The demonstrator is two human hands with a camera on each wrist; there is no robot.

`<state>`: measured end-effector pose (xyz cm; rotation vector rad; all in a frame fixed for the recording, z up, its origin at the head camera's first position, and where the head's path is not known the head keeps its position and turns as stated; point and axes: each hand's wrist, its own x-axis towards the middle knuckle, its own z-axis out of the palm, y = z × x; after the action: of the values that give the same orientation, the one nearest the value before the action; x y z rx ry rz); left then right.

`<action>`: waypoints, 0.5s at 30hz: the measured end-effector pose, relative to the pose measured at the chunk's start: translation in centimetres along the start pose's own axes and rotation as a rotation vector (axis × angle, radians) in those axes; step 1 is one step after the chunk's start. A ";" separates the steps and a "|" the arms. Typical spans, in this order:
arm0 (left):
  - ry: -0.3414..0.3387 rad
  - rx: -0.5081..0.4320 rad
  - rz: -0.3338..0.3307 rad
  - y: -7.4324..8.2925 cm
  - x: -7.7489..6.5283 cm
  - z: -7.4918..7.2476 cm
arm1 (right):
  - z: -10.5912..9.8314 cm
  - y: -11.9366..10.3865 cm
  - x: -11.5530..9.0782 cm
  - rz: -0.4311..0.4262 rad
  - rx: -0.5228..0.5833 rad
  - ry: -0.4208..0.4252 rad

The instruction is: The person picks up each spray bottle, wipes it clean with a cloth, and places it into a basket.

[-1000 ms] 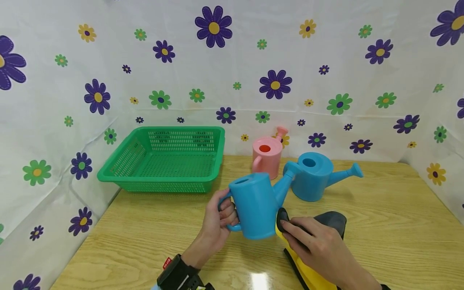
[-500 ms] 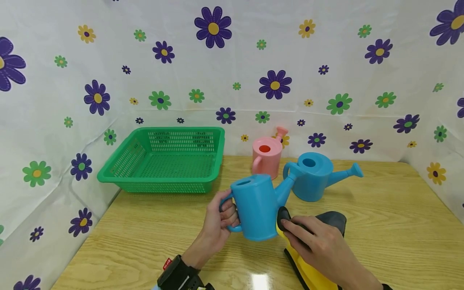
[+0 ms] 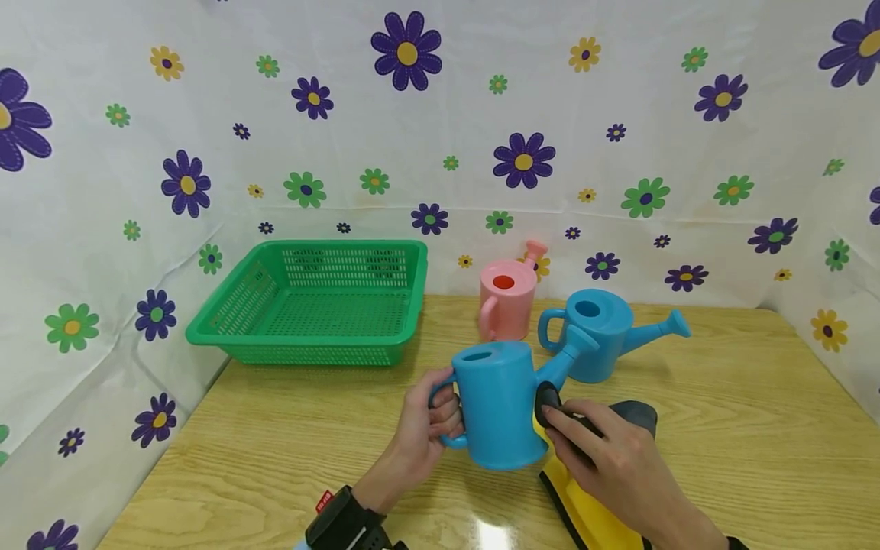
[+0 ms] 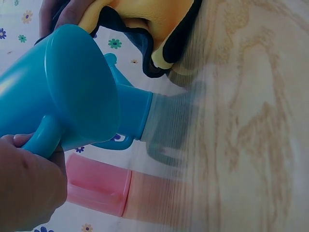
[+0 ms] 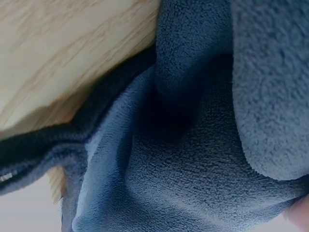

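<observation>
My left hand (image 3: 429,428) grips the handle of a blue watering can (image 3: 500,409), which is held up off the table with its spout to the right. In the left wrist view the can's base (image 4: 84,87) faces the camera. My right hand (image 3: 619,458) holds a yellow and dark grey cloth (image 3: 584,504), a bunched part of it pressed at the can's right side below the spout. The cloth's dark plush side (image 5: 193,164) fills most of the right wrist view, where only a bit of finger shows.
Behind the held can, a second blue watering can (image 3: 596,344) and a pink watering can (image 3: 507,302) stand on the wooden table (image 3: 289,435). A green plastic basket (image 3: 312,355) sits at the back left. A white flower-print sheet (image 3: 467,99) hangs behind the table.
The held watering can has moved a little right and down and now stands more upright. My right hand and the cloth have shifted slightly right with it.
</observation>
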<state>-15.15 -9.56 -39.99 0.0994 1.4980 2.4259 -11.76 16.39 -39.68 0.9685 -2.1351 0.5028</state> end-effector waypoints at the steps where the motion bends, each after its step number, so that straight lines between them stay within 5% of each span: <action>1: -0.003 0.001 -0.001 0.0 0.0 0.0 | 0.0 0.0 0.0 0.002 -0.005 0.001; 15: -0.038 0.030 -0.006 -0.1 -0.2 0.4 | -0.4 0.2 0.2 0.047 -0.063 0.001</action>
<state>-14.86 -9.26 -39.86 0.1456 1.5165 2.3834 -11.82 16.63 -39.32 0.8845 -2.1640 0.4556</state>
